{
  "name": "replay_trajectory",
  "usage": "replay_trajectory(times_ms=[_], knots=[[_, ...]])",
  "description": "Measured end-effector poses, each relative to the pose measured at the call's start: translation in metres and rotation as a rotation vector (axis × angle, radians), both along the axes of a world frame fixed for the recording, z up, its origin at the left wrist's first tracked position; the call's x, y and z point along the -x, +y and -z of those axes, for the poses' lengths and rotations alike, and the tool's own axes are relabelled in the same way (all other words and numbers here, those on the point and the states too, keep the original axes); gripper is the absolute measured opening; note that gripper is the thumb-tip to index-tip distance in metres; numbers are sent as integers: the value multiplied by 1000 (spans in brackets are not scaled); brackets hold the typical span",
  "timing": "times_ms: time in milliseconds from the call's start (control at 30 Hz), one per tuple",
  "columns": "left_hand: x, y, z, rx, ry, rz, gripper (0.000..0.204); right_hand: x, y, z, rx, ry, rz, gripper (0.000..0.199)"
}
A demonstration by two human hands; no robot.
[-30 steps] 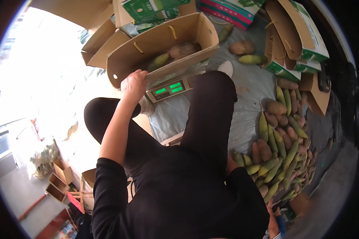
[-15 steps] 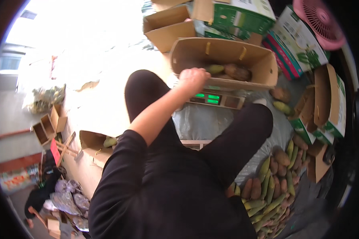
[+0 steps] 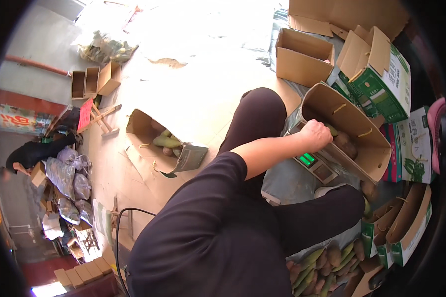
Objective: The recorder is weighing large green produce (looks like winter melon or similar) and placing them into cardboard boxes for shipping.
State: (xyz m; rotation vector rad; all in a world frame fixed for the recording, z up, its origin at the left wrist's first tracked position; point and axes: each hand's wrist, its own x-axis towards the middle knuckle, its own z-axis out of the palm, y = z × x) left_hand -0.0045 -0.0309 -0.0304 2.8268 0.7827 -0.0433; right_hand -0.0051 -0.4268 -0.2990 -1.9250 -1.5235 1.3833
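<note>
My left hand (image 3: 316, 135) is closed over the near rim of an open cardboard box (image 3: 376, 163), its fingers bent at the edge. The box stands on a weighing scale (image 3: 317, 166) with a lit green display. Inside it lie a brown, oblong vegetable (image 3: 346, 145) and a green one (image 3: 331, 129), partly hidden by my hand. My right hand is out of sight. Beside my right leg is a pile of long green and brown vegetables (image 3: 327, 265).
An open carton (image 3: 193, 157) holding green vegetables stands on the floor to my left. Green-and-white cartons (image 3: 384, 74) and a plain open box (image 3: 305, 57) stand beyond the scale. More open cartons (image 3: 406, 225) are at the right. Farther left, a person (image 3: 39, 151) bends near filled plastic bags (image 3: 67, 175).
The view has swung left, so the box and scale appear farther right and turned. My left hand stays at the box's near rim. More of the left floor shows.
</note>
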Motion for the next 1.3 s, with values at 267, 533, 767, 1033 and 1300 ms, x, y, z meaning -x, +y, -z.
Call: replay_trajectory(times_ms=[267, 533, 767, 1033, 1300], knots=[[3, 0, 6, -47, -28, 21, 12, -18, -33, -7, 36, -58, 49, 40], [-2, 1, -2, 25, 65, 24, 14, -47, -116, -43, 147, -219, 337, 38], [8, 6, 7, -67, -92, 47, 12, -71, -181, -82, 175, -339, 644, 36], [-4, 0, 3, -26, -93, 67, 14, -153, -118, -227, 59, -844, 984, 26], [0, 2, 5, -40, -124, 81, 13, -261, -44, -352, -194, -1024, 920, 32]])
